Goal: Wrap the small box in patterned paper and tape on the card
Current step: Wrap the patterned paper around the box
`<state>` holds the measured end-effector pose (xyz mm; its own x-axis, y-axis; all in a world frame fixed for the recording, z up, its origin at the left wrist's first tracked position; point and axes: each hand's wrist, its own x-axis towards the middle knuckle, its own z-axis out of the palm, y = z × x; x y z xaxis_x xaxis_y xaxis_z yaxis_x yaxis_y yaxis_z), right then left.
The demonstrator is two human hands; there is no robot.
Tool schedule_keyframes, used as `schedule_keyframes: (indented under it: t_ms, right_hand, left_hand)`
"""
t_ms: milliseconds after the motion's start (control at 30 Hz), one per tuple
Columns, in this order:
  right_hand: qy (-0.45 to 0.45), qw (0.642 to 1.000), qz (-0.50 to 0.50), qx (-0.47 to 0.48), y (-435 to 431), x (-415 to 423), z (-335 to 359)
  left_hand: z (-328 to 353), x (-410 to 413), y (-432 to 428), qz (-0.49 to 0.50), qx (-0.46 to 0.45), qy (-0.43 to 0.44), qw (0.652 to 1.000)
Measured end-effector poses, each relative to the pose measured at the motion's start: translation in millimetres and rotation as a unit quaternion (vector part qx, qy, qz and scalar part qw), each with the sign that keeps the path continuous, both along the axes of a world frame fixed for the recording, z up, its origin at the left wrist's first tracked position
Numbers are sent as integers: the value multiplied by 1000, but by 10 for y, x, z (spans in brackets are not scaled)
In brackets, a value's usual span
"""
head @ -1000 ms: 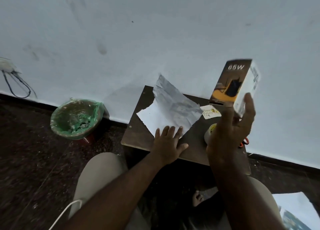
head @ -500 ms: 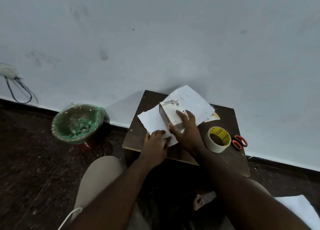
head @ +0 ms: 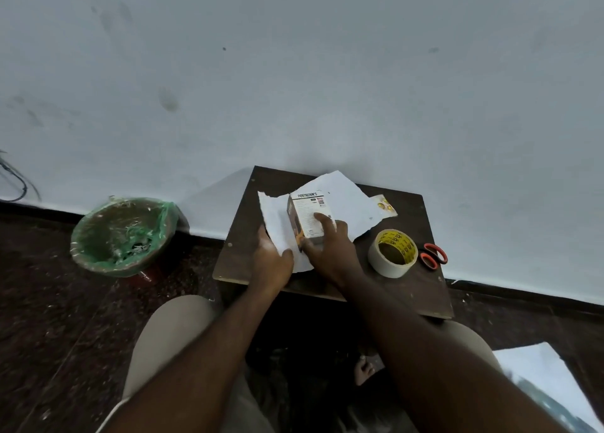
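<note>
The counter point(head: 248, 236) stands against the wall point(head: 294, 73). On it lies the paper point(head: 346, 200), and the box point(head: 307, 213) lies on the left half of the paper. The left hand point(head: 271, 259) holds the left edge of the paper, raised beside the box. The right hand point(head: 330, 246) holds the box at its near end. The card point(head: 385, 205) lies right of the box, one end seemingly under the paper. The tape roll point(head: 379, 262) stands right of the paper, the scissors point(head: 434, 257) just beside it. The bin point(head: 98, 233) stands on the floor point(head: 49, 302), left of the counter.

Card point(head: 387, 206) partly under paper point(head: 347, 200)
</note>
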<state>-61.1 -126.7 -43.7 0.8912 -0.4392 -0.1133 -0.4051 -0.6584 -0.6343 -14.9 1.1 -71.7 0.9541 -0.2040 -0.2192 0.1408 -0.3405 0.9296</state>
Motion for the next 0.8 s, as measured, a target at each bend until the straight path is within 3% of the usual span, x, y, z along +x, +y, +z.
schedule_keyframes:
  t_ms: [167,267,367,567,700,800]
  right_hand:
    - [-25,999,-36,6,90,-41,66]
    - [-22,999,-41,16,154,-101,61]
    - [1,1000,-8,13,266,-173,-6]
    - [-8,1000,0,-29,353,-210,-115]
    - [3,1000,14,-23,341,-226,-156]
    - [47,995,80,-48,347,-200,-155]
  left_hand:
    - [210,113,171,3,-54,6,999]
    - [357,289,418,40,-183,19,982]
    - [469,302,544,35,-238,48,969]
    - [372,178,399,-21,-224,46,973]
    - [268,164,290,43,-137,30,989]
    - [146,131,226,35,-68,-7,997]
